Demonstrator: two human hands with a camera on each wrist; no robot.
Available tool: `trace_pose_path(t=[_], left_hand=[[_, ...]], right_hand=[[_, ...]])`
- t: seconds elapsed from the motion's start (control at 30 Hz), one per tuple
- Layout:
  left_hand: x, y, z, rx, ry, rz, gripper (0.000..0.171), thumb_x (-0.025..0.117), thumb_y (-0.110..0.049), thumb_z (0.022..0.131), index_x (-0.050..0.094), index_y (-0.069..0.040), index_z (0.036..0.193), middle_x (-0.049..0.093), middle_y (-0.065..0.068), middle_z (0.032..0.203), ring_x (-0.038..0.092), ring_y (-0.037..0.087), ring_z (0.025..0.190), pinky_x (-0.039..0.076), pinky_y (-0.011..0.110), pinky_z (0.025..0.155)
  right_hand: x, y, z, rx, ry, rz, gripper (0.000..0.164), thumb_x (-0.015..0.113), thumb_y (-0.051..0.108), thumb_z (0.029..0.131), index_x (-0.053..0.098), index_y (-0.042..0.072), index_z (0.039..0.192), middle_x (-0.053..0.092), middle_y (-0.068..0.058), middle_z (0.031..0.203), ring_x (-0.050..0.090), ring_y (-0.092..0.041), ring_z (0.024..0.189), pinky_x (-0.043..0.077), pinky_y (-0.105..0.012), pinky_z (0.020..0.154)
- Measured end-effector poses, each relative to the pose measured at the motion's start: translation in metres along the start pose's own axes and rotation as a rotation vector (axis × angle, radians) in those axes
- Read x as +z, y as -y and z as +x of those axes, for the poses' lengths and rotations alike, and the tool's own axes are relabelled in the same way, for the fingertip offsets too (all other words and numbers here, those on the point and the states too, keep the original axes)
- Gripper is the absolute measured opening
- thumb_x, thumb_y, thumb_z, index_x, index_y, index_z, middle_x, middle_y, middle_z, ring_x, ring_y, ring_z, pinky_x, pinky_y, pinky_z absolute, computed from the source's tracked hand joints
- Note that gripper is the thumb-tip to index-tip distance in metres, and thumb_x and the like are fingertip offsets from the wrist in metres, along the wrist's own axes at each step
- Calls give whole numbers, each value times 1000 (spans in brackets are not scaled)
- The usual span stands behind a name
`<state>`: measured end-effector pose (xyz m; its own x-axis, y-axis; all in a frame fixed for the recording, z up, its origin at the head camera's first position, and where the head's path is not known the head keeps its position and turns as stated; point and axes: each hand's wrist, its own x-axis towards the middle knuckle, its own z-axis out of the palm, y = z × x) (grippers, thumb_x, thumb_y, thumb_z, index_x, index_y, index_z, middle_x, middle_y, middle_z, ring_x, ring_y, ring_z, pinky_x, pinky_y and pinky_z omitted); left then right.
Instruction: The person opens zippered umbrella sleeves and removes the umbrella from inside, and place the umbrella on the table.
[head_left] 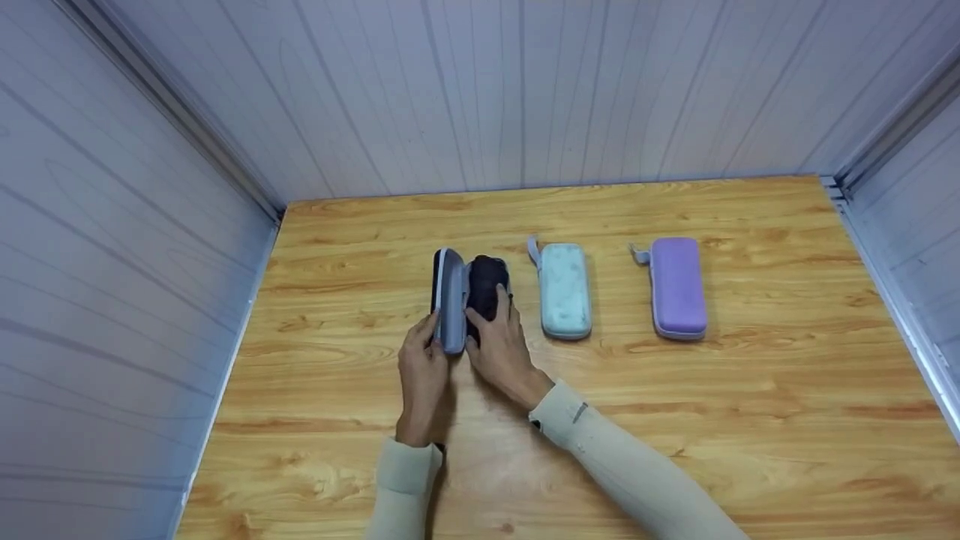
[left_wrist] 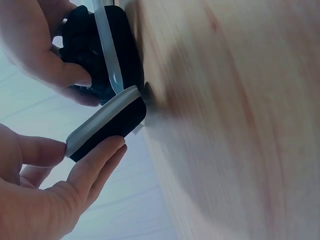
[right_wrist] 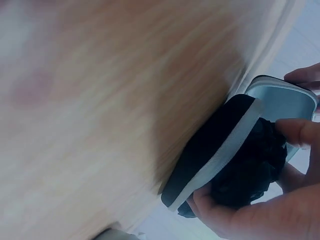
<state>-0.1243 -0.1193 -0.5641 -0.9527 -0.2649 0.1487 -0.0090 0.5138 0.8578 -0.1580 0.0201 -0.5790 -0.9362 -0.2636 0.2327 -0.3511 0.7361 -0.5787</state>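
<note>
A black zip case (right_wrist: 211, 142) with a grey zip band stands opened on the table, its hinge side between the two halves. My left hand (head_left: 422, 366) pinches the near end of its raised lid (left_wrist: 109, 122), thumb on the rim and fingers on the black outer face. The lid's grey lining (head_left: 453, 304) faces right. In the other half lies a crumpled black bundle (head_left: 486, 276), shiny and soft-looking, bulging above the rim. My right hand (head_left: 504, 351) holds the bundle from above, with thumb and fingers spread around its sides.
To the right lies a pale mint case (head_left: 566, 289) with a strap loop, and further right a purple case (head_left: 678, 286) with a grey strap. All rest on a wood-grain table (head_left: 787, 390). Panelled walls (head_left: 480, 90) border the table at the back and sides.
</note>
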Motion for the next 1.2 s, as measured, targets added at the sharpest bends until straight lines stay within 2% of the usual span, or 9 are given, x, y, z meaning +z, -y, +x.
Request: trace_pose_path(t=[0.23,0.47,0.8,1.07,1.2], left_hand=[[4,-3,-1,17,18,31,39,58,6,102,66,2,141,61,28,141,66,41,122,59,52,92],[6,-2,-1,48,5,26,44,65,10,97,67,1,140,65,26,137,68,40,121,60,52,92],[6,-1,-1,32,-48,27,41,65,10,98,67,3,139,70,25,129,70,38,118,60,50,91],[5,1,-1,11,-91,33,38,61,11,99,68,5,136,71,26,126,71,38,114,60,50,88],[3,3,0,-9,-105,29,39,60,12,99,68,4,136,71,26,128,70,37,118,60,49,91]], right_hand=[[-1,-3,-1,15,-34,36,46,83,16,92,71,2,134,30,-40,159,46,-62,134,49,-64,106],[-4,-5,-3,11,-80,60,45,85,7,88,72,5,131,33,-38,158,51,-60,128,51,-62,104],[-10,-1,-6,-11,-100,79,47,85,-1,86,73,7,131,34,-33,162,47,-56,136,51,-60,106],[-20,-2,-2,-32,-173,116,49,85,-2,84,74,8,130,34,-33,163,47,-56,136,51,-60,105],[-27,-7,0,-31,-210,122,49,86,-2,84,74,8,130,34,-34,162,46,-55,138,49,-61,108]])
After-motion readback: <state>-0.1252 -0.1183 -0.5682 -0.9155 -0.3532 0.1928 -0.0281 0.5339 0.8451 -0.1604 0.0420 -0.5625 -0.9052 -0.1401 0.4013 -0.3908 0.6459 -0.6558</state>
